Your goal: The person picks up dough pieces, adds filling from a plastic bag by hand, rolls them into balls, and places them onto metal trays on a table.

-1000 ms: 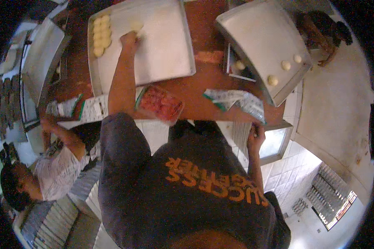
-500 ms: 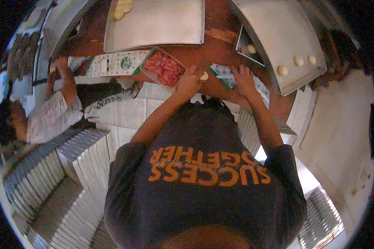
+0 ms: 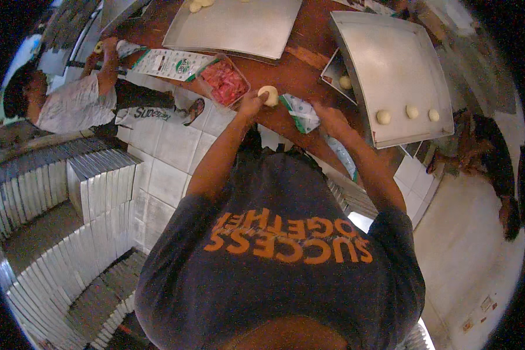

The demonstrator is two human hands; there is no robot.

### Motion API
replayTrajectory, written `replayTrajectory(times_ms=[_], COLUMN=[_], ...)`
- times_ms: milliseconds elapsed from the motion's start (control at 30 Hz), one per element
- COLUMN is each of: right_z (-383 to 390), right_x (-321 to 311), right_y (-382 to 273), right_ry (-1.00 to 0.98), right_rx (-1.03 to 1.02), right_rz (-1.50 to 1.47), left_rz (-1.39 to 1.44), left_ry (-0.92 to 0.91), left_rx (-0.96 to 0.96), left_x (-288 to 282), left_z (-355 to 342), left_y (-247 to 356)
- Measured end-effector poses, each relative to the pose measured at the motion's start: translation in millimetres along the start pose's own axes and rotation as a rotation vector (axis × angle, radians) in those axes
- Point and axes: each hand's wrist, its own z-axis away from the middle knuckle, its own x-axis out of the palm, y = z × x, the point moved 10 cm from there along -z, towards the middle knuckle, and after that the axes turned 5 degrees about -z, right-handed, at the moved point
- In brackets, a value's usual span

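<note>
A round, pale piece of dough (image 3: pixel 268 95) is pinched between the thumb and fingers of my left hand (image 3: pixel 252 105), above the table's near edge. My right hand (image 3: pixel 332 121) is closed around the middle of a white-and-green printed bag (image 3: pixel 300 114), which sticks out on both sides of the fist. One end of the bag points toward the dough, a short gap away. Just left of my left hand sits a clear plastic tub (image 3: pixel 234 104) of red, chunky filling. What the bag contains is hidden.
A similar printed bag (image 3: pixel 172 63) lies left of the tub. Metal trays (image 3: pixel 230 29) with dough balls stand at the back; another tray (image 3: pixel 399 70) is at right. A person (image 3: pixel 70 102) works at left, a second (image 3: pixel 478 146) at right. Stacked trays (image 3: pixel 93 216) fill the lower left.
My right hand, earlier spread over the bag, has closed around it and turned it toward the dough. My left hand has brought the dough forward and upright. The whole view has shifted.
</note>
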Motion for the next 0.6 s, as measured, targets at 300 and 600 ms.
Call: replayTrajectory(times_ms=[300,600], right_z=[3.1,-18.3], right_x=[6.4,-24.9], right_y=[3.1,4.8], right_ry=[-0.043,0.332], right_rx=[-0.037,0.049], right_rz=[-0.036,-0.410], left_rz=[0.227,0.650], left_ry=[-0.135,-0.343], left_rx=[-0.134,0.059], left_x=[22.9,32.2], left_z=[-8.7,9.2], left_y=[-22.2,42.8])
